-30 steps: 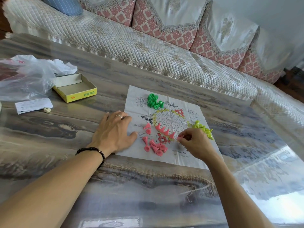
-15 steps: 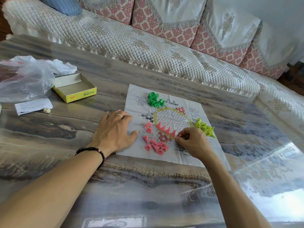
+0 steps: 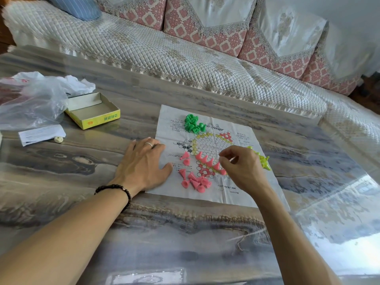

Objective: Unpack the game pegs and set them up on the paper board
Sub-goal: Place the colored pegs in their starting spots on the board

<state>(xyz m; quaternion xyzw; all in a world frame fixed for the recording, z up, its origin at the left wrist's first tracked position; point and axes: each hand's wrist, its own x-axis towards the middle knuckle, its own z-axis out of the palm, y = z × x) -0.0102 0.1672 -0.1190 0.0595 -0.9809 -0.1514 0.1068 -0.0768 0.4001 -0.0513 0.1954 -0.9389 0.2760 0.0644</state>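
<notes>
Left hand (image 3: 144, 163): we laid it flat, fingers spread, on the board (image 3: 207, 155) edge. Right hand (image 3: 241, 167): curled over the pink pegs (image 3: 207, 161); grip we couldn't tell. Green pegs (image 3: 193, 124) heaped beyond.

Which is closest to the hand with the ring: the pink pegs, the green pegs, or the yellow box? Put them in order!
From the left hand:
1. Pink pegs, just right of it.
2. Green pegs, up the paper.
3. Yellow box, far off left.
</notes>
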